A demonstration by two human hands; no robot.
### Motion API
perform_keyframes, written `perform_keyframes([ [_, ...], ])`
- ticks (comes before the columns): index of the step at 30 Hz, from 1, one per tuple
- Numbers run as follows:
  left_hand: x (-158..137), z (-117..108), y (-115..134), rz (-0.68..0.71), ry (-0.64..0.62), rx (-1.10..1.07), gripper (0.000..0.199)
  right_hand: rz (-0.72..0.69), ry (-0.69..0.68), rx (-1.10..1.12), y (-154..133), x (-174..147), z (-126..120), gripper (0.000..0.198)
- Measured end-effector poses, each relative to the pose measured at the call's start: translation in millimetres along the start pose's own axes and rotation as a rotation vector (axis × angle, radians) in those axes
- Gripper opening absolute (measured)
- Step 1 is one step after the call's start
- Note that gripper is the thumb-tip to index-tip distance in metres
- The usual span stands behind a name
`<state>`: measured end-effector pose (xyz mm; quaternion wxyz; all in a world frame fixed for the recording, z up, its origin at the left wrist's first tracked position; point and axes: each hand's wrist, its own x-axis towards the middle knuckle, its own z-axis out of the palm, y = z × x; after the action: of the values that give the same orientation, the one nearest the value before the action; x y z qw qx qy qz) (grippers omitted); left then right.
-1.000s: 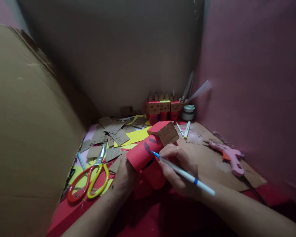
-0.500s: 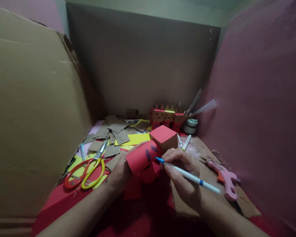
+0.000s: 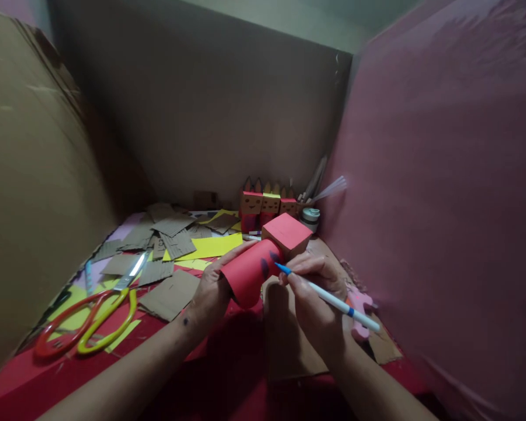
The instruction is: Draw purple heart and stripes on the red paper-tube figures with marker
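Observation:
My left hand [image 3: 210,298] is wrapped around a red paper figure [image 3: 249,270], a rolled tube body with a cardboard box head topped in red. The figure is tilted, its head pointing up and to the right. Dark blotches mark the tube close to the head. Pinched in my right hand [image 3: 318,292] is a white felt-tip marker [image 3: 333,299] with a blue tip. That tip is at the tube's right side, by the blotches; whether it touches the paper I cannot tell.
Scissors [image 3: 103,316] with red and yellow handles lie at left, near cardboard scraps [image 3: 170,225] and yellow paper [image 3: 214,245]. Several finished-looking box-headed figures [image 3: 269,202] stand at the back. A pink glue gun [image 3: 362,304] rests on cardboard at right, partly behind my right hand.
The camera view has swung to the right, so the surroundings appear farther left. The figure has turned slightly in my left hand, and the marker stays close to its blotches.

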<state>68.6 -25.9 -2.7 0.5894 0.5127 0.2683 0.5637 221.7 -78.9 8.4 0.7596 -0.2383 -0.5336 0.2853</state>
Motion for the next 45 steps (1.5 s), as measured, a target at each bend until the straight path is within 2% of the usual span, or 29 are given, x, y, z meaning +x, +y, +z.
perform_keyframes([
  [4,-6.0,-3.0,-1.5,0.095,0.016,0.107,0.043,-0.034,-0.092,-0.165,-7.2,-3.4,2.2,0.014],
  [8,-13.8,-9.0,-2.6,0.068,0.069,0.139,0.054,-0.018,-0.125,-0.245,-7.2,-5.6,8.8,0.014],
  [13,-19.5,-8.4,-1.5,-0.053,0.076,0.043,0.057,0.077,-0.092,-0.206,-0.1,-9.1,8.4,0.008],
  [20,-20.8,-0.6,5.4,-0.119,0.104,-0.157,0.038,0.009,-0.064,-0.140,5.1,-17.1,6.6,0.010],
  [23,-21.9,-2.4,2.8,-0.074,0.068,-0.146,0.037,0.008,-0.076,-0.139,2.3,-16.8,6.4,0.012],
  [27,-24.7,-5.6,0.3,-0.003,0.050,-0.003,0.041,0.002,-0.116,-0.175,-2.0,-16.0,5.1,0.016],
  [35,-24.8,-12.3,-6.2,0.059,0.008,0.005,0.039,0.002,-0.120,-0.176,-4.2,-16.0,6.5,0.021],
  [42,-22.5,-9.5,1.5,0.037,0.056,0.020,0.038,-0.015,-0.099,-0.187,-4.2,-17.6,5.8,0.019],
  [45,-19.6,-6.1,7.7,-0.023,0.078,-0.022,0.037,-0.025,-0.090,-0.205,-5.9,-17.1,3.2,0.018],
])
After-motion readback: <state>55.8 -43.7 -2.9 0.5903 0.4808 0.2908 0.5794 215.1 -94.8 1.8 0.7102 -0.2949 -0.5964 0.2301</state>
